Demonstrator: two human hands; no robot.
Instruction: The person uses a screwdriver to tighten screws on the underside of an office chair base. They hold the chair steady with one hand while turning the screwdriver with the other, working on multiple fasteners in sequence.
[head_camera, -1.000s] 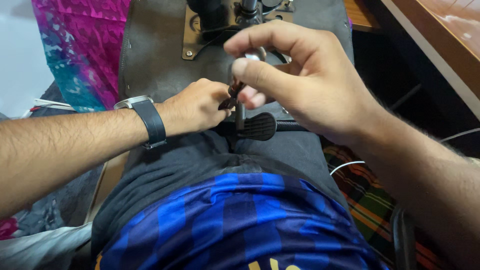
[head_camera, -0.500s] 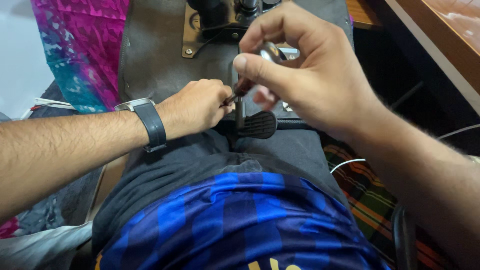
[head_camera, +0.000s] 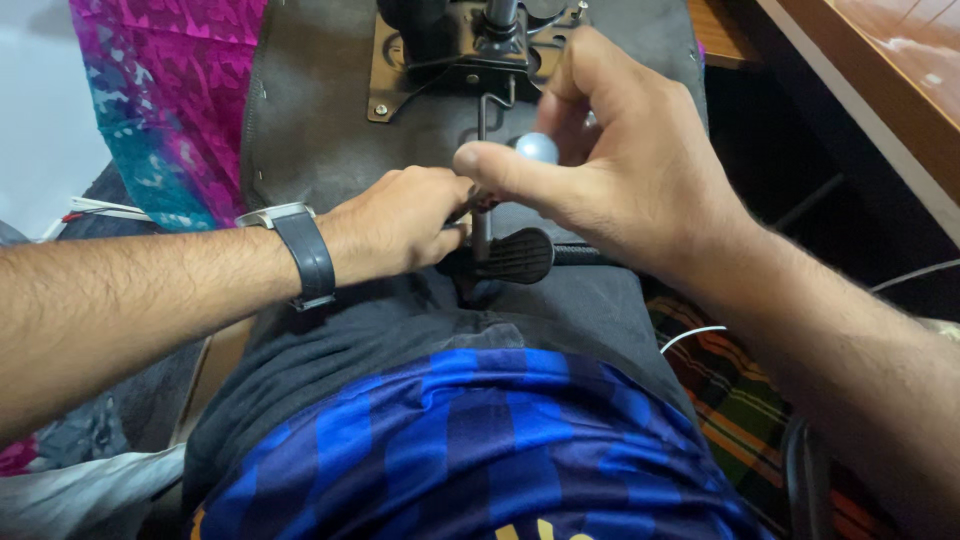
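Both hands on a screwdriver over an upturned chair base

Right hand (head_camera: 640, 170) fingers clamp the screwdriver's rounded silvery cap (head_camera: 537, 148); left hand (head_camera: 400, 220) fingers pinch its dark shaft (head_camera: 478, 200) above the black ribbed lever paddle (head_camera: 515, 255).

View: a single head-worn camera; no second view, so nothing is shared.
Direction: faces steeply down and forward, over the wearer's own blue striped shirt (head_camera: 470, 450).
Nearness: close; both forearms enter from the lower corners and fill much of the frame.
Centre: left hand (head_camera: 400, 225) and right hand (head_camera: 620, 170) meet at the overturned chair base (head_camera: 310, 130).
Edges: wooden surface (head_camera: 880, 90) at upper right.
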